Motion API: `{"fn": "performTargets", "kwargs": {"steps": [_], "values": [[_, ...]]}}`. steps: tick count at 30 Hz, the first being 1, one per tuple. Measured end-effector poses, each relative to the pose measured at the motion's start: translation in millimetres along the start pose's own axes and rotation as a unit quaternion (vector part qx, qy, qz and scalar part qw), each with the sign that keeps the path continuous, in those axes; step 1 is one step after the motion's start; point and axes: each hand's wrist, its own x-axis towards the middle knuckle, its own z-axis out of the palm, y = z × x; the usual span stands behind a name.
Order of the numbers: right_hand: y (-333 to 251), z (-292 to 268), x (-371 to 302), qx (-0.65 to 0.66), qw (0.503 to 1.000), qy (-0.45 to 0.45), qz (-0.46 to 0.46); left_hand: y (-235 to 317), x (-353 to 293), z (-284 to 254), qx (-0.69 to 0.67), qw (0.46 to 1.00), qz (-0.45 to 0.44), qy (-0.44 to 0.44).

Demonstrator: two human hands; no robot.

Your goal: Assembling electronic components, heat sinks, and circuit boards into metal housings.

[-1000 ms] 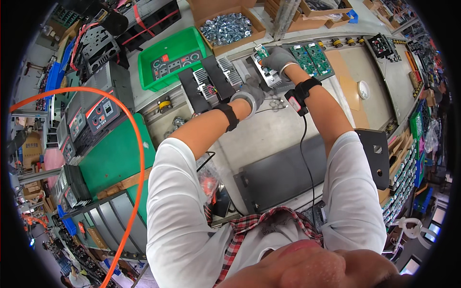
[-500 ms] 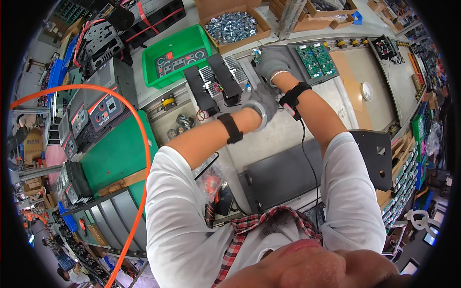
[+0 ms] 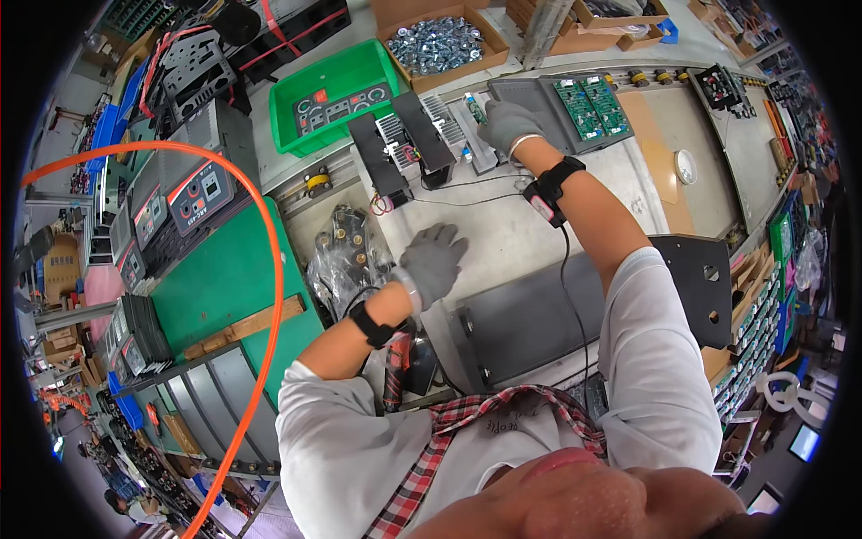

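Note:
My left hand (image 3: 433, 266), in a grey glove, is open with fingers spread above the pale metal worktop, holding nothing. My right hand (image 3: 512, 128), gloved too, has its fingers curled at the edge of a small circuit board (image 3: 475, 109) on a narrow grey metal plate (image 3: 483, 160). The fingertips are partly hidden. Left of that plate stands an assembly of black panels (image 3: 420, 135) and silver finned heat sinks (image 3: 444, 123). Thin dark wires (image 3: 476, 199) run from it across the worktop toward my right wrist.
A green bin (image 3: 285, 115) holds printed front panels; beyond it is a carton of metal fasteners (image 3: 437, 47). Two green circuit boards (image 3: 590, 110) lie on a dark panel. A dark metal sheet (image 3: 530, 328) lies near me. An orange hose (image 3: 276, 269) arches at left.
My left hand has drawn back from the heat-sink assembly toward me and left, its fingers now spread. My right hand stays by the small board, which now looks flatter against the plate.

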Motion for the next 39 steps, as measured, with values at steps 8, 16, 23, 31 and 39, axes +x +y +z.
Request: {"fn": "performTargets", "kwargs": {"steps": [8,16,23,31,39], "values": [[0.7,14.0,2.3,0.015,0.999,0.018,0.036,-26.6,-66.4,5.9,-0.006,0.987,-0.154,-0.054],[-13.9,-34.4,-66.4,0.071,0.991,0.083,-0.074,-8.5,-92.8,-19.9,-0.03,0.978,-0.12,-0.168],[-60.4,-48.3,-190.9,0.217,0.962,-0.052,-0.16,31.8,-142.8,-147.1,-0.005,0.985,0.04,0.17],[-52.2,-8.2,-368.1,0.158,0.919,-0.168,-0.319,76.7,-205.5,-156.3,-0.387,0.913,0.031,0.123],[41.1,-30.7,-519.1,0.307,0.902,-0.082,-0.291,103.1,-221.5,89.6,-0.313,0.932,-0.129,-0.13]]}}
